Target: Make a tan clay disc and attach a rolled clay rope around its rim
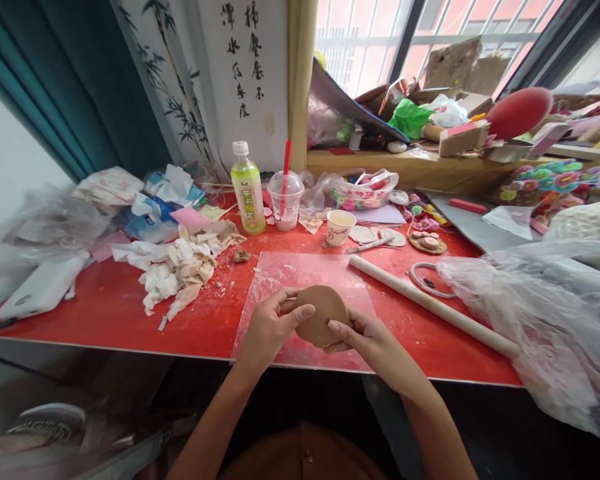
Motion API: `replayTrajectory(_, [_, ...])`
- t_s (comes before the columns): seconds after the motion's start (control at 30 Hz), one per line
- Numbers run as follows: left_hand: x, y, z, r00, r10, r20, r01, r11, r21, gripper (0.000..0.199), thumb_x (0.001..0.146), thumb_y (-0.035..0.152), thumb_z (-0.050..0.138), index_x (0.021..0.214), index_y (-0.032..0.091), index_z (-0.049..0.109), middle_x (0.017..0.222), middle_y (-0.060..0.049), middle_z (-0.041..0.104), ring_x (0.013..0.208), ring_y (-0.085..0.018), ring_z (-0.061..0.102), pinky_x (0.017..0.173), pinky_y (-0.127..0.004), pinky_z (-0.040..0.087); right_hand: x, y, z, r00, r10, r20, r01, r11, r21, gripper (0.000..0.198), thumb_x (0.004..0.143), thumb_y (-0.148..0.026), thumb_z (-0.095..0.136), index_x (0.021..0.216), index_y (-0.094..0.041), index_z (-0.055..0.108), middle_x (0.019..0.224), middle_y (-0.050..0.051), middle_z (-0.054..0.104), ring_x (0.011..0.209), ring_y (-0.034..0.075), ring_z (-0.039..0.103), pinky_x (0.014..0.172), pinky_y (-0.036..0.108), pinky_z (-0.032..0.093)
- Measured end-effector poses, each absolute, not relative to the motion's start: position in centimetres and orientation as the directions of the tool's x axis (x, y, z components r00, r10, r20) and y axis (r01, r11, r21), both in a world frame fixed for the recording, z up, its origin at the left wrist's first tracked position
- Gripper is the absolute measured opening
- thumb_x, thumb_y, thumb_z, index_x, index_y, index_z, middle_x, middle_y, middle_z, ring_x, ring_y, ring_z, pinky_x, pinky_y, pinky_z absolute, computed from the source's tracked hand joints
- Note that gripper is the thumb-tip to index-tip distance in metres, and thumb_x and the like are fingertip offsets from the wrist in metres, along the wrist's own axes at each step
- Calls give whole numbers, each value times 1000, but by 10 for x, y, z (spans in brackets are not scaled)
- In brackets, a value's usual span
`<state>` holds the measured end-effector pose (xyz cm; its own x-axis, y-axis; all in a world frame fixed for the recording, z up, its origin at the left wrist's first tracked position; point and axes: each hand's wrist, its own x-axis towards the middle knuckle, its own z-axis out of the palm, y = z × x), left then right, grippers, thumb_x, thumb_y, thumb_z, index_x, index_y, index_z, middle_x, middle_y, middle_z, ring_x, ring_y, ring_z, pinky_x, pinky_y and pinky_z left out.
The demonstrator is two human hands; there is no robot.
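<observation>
Both hands (271, 327) (373, 341) hold a brown disc (325, 310) just below frame centre, likely soft, best supported around its rim.

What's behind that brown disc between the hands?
Behind the brown disc, the clear plastic sheet shows on the red table. The left hand and right hand hold the disc's sides; fingers pass behind it, partly hidden. The disc's back face cannot be seen.

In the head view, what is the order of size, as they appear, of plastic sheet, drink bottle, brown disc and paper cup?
1. Plastic sheet
2. Drink bottle and brown disc: too alike to rank; the disc is nearer the camera
3. Paper cup
</observation>
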<state>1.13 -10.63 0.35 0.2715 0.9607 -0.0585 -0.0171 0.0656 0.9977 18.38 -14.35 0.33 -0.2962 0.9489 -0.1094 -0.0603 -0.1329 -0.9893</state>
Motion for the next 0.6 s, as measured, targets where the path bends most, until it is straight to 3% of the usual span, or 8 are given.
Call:
replayTrajectory(0.13, [7, -105, 2, 234, 972, -31, -57, 45, 997, 24, 72, 39, 71, 75, 17, 64, 75, 1, 67, 74, -13, 60, 66, -22, 44, 186, -146, 5, -293, 949, -114, -31, -129, -991, 36, 87, -39, 56, 116, -17, 58, 106, 7, 66, 91, 18, 66, 81, 33, 57])
replayTrajectory(0.23, [7, -103, -2, 301, 954, 8, -314, 91, 945, 29, 72, 47, 70, 77, 18, 68, 84, -2, 70, 87, -18, 63, 77, -26, 46, 184, -148, 9, -277, 957, -85, -63, -106, -992, 34, 87, -38, 57, 114, -18, 58, 108, 6, 65, 93, 17, 65, 78, 30, 58])
replayTrajectory(0.3, [13, -103, -5, 329, 944, -26, -545, 213, 811, 38, 80, 54, 57, 79, 19, 70, 99, -5, 71, 102, -22, 61, 87, -31, 45, 179, -150, 12, -307, 949, -79, -103, -115, -988, 32, 87, -39, 57, 110, -17, 57, 102, 6, 65, 87, 16, 66, 73, 29, 58])
replayTrajectory(0.4, [27, -104, -8, 366, 927, -85, -769, 352, 534, 45, 93, 49, 35, 92, 21, 70, 115, -4, 67, 117, -20, 55, 98, -33, 41, 166, -153, 15, -359, 927, -109, -82, -148, -986, 31, 87, -42, 55, 104, -16, 57, 90, 5, 67, 75, 16, 68, 66, 29, 57])
replayTrajectory(0.5, [39, -109, -9, 394, 919, 1, -857, 367, 361, 50, 96, 46, 24, 109, 21, 66, 124, -3, 62, 126, -18, 49, 104, -35, 38, 154, -159, 19, -269, 945, -185, 281, -107, -954, 28, 87, -44, 52, 92, -17, 57, 71, 2, 65, 57, 16, 65, 56, 30, 53])
replayTrajectory(0.6, [44, -112, -10, 380, 924, 43, -892, 354, 281, 48, 96, 46, 23, 115, 23, 61, 134, 0, 55, 133, -19, 40, 107, -39, 36, 154, -169, 29, -76, 994, -77, 679, -5, -734, 33, 86, -50, 49, 93, -19, 59, 59, 1, 62, 45, 18, 60, 49, 33, 47])
